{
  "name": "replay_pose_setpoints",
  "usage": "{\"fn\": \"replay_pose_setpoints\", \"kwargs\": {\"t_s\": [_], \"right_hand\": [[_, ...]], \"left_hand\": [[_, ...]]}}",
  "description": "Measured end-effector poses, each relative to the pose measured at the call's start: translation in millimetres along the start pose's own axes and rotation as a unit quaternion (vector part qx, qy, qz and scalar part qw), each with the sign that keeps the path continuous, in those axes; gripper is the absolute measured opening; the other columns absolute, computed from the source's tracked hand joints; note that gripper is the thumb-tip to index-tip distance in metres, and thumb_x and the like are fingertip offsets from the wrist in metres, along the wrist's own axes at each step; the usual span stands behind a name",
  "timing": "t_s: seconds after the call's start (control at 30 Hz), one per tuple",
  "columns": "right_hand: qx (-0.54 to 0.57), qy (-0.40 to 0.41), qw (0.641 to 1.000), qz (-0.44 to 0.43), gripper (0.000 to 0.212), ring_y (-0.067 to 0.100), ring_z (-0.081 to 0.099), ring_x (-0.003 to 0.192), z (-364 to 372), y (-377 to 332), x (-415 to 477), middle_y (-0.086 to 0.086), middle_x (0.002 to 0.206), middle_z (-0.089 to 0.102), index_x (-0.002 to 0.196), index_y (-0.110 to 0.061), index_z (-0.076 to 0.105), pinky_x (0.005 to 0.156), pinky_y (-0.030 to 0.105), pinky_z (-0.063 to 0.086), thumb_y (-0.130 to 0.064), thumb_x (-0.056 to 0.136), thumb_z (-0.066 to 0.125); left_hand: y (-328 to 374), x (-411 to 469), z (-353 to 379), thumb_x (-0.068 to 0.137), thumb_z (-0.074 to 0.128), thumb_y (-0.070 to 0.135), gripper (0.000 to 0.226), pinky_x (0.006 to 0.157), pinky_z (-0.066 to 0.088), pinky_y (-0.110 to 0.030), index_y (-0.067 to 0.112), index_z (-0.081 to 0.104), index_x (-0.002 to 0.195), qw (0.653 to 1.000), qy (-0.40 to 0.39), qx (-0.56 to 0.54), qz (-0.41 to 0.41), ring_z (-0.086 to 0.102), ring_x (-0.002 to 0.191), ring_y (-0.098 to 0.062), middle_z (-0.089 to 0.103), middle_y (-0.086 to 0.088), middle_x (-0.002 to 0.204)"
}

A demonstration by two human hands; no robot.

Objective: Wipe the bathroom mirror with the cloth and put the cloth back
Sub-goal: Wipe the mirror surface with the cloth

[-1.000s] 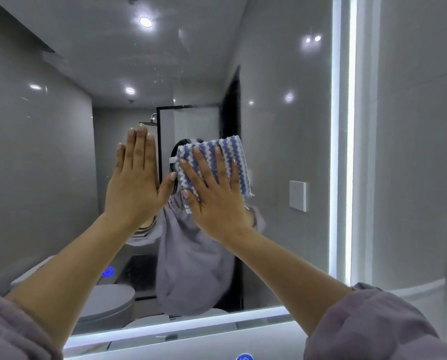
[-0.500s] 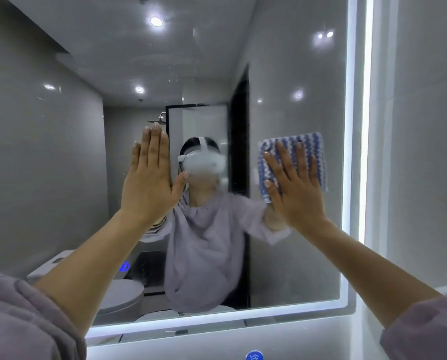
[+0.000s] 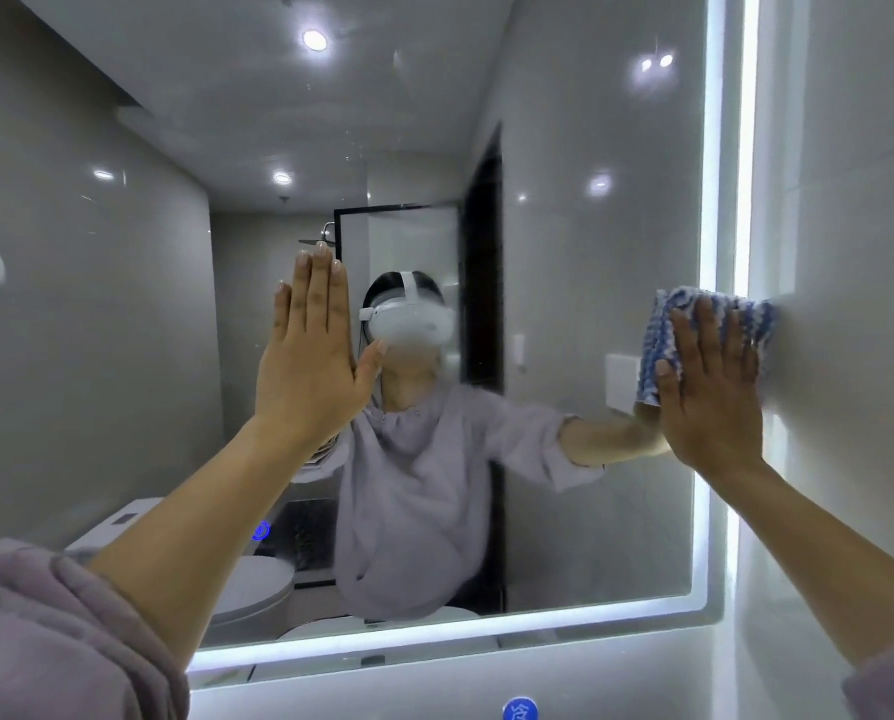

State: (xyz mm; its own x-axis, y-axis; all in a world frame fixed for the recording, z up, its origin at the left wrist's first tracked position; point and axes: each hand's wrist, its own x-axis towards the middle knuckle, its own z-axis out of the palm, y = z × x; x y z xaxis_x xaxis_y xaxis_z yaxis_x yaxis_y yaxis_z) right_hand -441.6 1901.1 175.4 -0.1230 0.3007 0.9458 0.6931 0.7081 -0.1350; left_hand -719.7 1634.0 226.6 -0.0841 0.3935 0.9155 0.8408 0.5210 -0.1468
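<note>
From the head camera, the right hand (image 3: pixel 710 392) lay flat with its fingers spread, pressing the blue-and-white cloth (image 3: pixel 704 324) against the glass at the right edge of the mirror (image 3: pixel 564 252), where the cloth overlapped the lit strip (image 3: pixel 714 148) and reached onto the wall (image 3: pixel 850 252) beside the mirror. Nothing was pinched; the cloth was held only by palm pressure. The left hand (image 3: pixel 312 350) rested open and flat on the mirror near its middle, holding nothing. The main risk seemed to be the cloth slipping out from under the palm and falling toward the ledge (image 3: pixel 408 688) below the mirror, since no finger curled around it. The bare left palm could also leave a fresh print on the glass, and the cloth riding over the mirror's edge might bunch there and miss the last margin.
</note>
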Motion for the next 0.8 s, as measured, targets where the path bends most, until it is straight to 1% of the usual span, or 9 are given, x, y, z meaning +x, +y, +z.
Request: {"fn": "replay_pose_setpoints", "kwargs": {"t_s": [0.1,0.17,0.23,0.33,0.47,0.53,0.63,0.67,0.8], "right_hand": [[0.019,0.011,0.999,0.043,0.057,0.032,-0.001,0.149,6,-12,-2,0.011,0.162,0.006,0.153,-0.023,0.004,0.121,0.050,0.001,-0.044,0.100,0.010],[0.035,0.032,0.996,0.080,0.055,0.037,0.005,0.148,12,-30,-4,0.013,0.161,0.010,0.151,-0.022,0.004,0.120,0.053,0.002,-0.043,0.100,0.011],[0.041,0.032,0.995,0.087,0.057,0.039,0.004,0.148,17,-52,-8,0.013,0.161,0.009,0.152,-0.021,0.004,0.119,0.054,0.000,-0.042,0.101,0.010],[0.031,0.008,0.998,0.056,0.061,0.039,-0.002,0.148,24,-87,-18,0.014,0.162,0.004,0.155,-0.015,0.008,0.119,0.052,-0.005,-0.043,0.101,0.014],[0.037,0.002,0.999,-0.016,0.061,0.037,-0.003,0.148,26,-134,-35,0.017,0.161,0.006,0.155,-0.014,0.014,0.119,0.053,-0.003,-0.041,0.100,0.020],[0.041,-0.006,0.998,-0.038,0.061,0.035,-0.006,0.148,26,-154,-43,0.014,0.162,0.001,0.155,-0.016,0.011,0.119,0.054,-0.002,-0.042,0.101,0.020],[0.037,-0.017,0.996,-0.073,0.061,0.033,-0.009,0.148,29,-179,-56,0.007,0.162,-0.009,0.155,-0.020,-0.002,0.119,0.053,-0.004,-0.045,0.102,0.014],[0.032,-0.019,0.995,-0.089,0.061,0.032,-0.008,0.148,31,-187,-61,0.006,0.162,-0.009,0.155,-0.020,-0.003,0.119,0.052,-0.004,-0.046,0.102,0.014],[0.049,-0.025,0.991,-0.122,0.063,0.031,-0.003,0.149,40,-216,-79,0.007,0.163,0.000,0.156,-0.021,0.007,0.119,0.052,0.001,-0.048,0.101,0.022]], "left_hand": [[0,0,-1,0.092,0.010,0.057,0.084,0.122,-0.006,-0.043,-0.001,-0.008,0.150,1.000,0.000,-0.005,-0.003,-0.014,0.148,-0.029,-0.013,-0.018,0.160],[1,1,-1,0.092,0.010,0.057,0.084,0.122,-0.006,-0.042,-0.001,-0.009,0.150,1.000,-0.003,-0.005,-0.005,-0.014,0.148,-0.029,-0.014,-0.018,0.160],[1,1,-2,0.091,0.009,0.057,0.084,0.121,-0.007,-0.042,-0.001,-0.010,0.150,1.000,-0.007,-0.004,-0.008,-0.015,0.148,-0.028,-0.014,-0.017,0.160],[2,1,-3,0.091,0.007,0.058,0.085,0.121,-0.007,-0.042,-0.001,-0.011,0.149,1.000,-0.012,-0.004,-0.009,-0.016,0.148,-0.028,-0.015,-0.017,0.159],[2,0,-4,0.090,0.006,0.059,0.086,0.121,-0.008,-0.041,-0.001,-0.011,0.150,1.000,-0.013,-0.005,-0.010,-0.016,0.148,-0.028,-0.017,-0.017,0.159],[2,0,-5,0.090,0.007,0.059,0.086,0.121,-0.008,-0.041,-0.001,-0.010,0.150,1.000,-0.012,-0.006,-0.009,-0.016,0.148,-0.028,-0.016,-0.017,0.159],[3,0,-5,0.090,0.006,0.059,0.086,0.121,-0.008,-0.041,0.000,-0.011,0.150,1.000,-0.012,-0.007,-0.008,-0.016,0.148,-0.028,-0.017,-0.016,0.159],[3,0,-5,0.090,0.005,0.060,0.086,0.121,-0.008,-0.041,0.000,-0.011,0.150,1.000,-0.013,-0.006,-0.009,-0.017,0.148,-0.027,-0.017,-0.016,0.159],[3,0,-4,0.089,0.003,0.062,0.087,0.121,-0.010,-0.038,0.001,-0.013,0.149,1.000,-0.014,-0.003,-0.013,-0.018,0.147,-0.026,-0.018,-0.015,0.159]]}}
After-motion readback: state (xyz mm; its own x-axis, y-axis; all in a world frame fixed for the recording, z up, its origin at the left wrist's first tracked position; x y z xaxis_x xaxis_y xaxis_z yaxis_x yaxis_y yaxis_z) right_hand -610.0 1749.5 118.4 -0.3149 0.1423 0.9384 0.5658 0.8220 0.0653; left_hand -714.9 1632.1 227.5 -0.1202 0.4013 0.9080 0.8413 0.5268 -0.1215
